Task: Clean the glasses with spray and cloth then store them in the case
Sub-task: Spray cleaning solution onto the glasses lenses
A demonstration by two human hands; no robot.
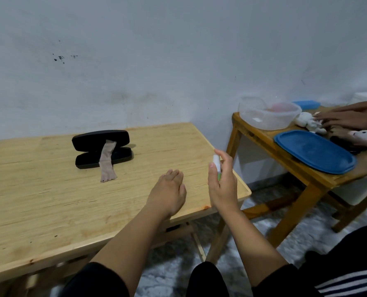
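1. Dark sleeves filled the bottom of the frame, and two bare forearms reached up from them toward the centre.
2. Right of centre, the right hand (222,183) was curled round a small white spray bottle (217,166) with a green band, held upright over the near right corner of the light wooden table (49,211), with one finger near its top.
3. Just left of it, the left hand (169,191) lay on the tabletop with its fingers loosely bent; whether it held anything could not be told.
4. Left of centre, well apart from both hands, a black glasses case (102,147) stood open, and a beige cloth (107,163) trailed out of it onto the wood.
5. No glasses were visible anywhere; they may have sat in the case beneath the cloth, or under the left hand.
6. At the right edge, another person's hands (347,117) touched small plush toys on a second table (302,168), beside a clear tub (268,115) and a blue lid (315,152).
7. Risks, as I judged them: spraying now would wet bare wood, since no lens faced the nozzle; tugging the cloth could tip the case, because it hung from inside; the bottle sat near the table's edge and might drop if released there.
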